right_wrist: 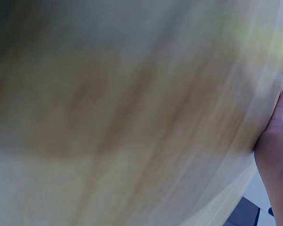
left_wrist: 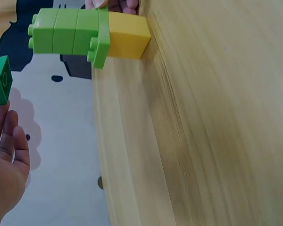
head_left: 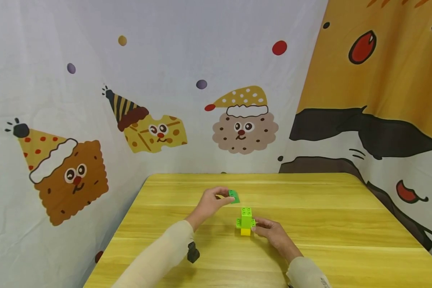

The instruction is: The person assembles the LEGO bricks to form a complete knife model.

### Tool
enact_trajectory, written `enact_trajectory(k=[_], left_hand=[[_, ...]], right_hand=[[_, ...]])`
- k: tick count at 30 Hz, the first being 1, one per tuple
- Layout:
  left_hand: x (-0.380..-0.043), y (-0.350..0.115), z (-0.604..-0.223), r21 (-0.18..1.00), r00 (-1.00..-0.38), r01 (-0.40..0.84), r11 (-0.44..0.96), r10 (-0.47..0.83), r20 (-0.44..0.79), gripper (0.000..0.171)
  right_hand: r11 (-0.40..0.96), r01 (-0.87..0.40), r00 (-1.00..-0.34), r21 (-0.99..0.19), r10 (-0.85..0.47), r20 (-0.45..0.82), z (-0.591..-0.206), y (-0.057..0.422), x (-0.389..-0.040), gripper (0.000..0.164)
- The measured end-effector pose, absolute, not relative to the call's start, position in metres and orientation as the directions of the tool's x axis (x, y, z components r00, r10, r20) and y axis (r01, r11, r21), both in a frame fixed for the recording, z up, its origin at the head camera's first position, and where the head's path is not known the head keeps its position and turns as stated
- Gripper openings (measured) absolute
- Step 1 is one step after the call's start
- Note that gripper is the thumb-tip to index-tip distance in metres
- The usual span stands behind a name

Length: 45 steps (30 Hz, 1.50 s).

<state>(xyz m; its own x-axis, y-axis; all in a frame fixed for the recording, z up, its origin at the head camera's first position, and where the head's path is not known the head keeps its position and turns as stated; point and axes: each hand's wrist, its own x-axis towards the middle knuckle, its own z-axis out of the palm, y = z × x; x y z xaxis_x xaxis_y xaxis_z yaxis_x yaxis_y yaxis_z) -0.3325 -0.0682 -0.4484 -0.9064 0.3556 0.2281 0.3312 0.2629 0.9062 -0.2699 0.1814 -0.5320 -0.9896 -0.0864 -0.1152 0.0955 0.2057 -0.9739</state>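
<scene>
My left hand (head_left: 211, 201) pinches a dark green toy brick (head_left: 234, 196) between thumb and fingers, raised behind and left of a small brick tower. In the left wrist view the green brick (left_wrist: 0, 81) shows a sloping side at the left edge. The tower has lime green bricks (head_left: 246, 218) stacked on a wider lime plate (left_wrist: 102, 41), with a yellow brick (head_left: 245, 232) at the bottom. It stands upright on the table. At its right side, my right hand (head_left: 271, 232) grips the end of the lime plate. The right wrist view shows mostly blurred tabletop beside the right hand (right_wrist: 278, 155).
The wood-grain table (head_left: 309, 200) reaches back to a curtain (head_left: 187, 48) printed with cartoon snacks. A black device (head_left: 193, 253) is strapped at the left wrist.
</scene>
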Motion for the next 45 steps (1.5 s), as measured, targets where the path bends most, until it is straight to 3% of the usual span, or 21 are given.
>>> enact_trajectory(k=[21,45], left_hand=[[-0.321,-0.043,-0.456,0.9,-0.864,0.353,0.255,0.459,0.209,0.025],[-0.316,-0.035,-0.46,0.872,-0.851,0.392,0.292,0.476,0.224,0.025]], right_hand=[[0.238,0.103,-0.99,-0.966,-0.072,-0.123,-0.53,0.182,-0.269,0.05],[0.221,0.093,-0.99,-0.971,-0.081,-0.113,-0.531,0.183,-0.27,0.049]])
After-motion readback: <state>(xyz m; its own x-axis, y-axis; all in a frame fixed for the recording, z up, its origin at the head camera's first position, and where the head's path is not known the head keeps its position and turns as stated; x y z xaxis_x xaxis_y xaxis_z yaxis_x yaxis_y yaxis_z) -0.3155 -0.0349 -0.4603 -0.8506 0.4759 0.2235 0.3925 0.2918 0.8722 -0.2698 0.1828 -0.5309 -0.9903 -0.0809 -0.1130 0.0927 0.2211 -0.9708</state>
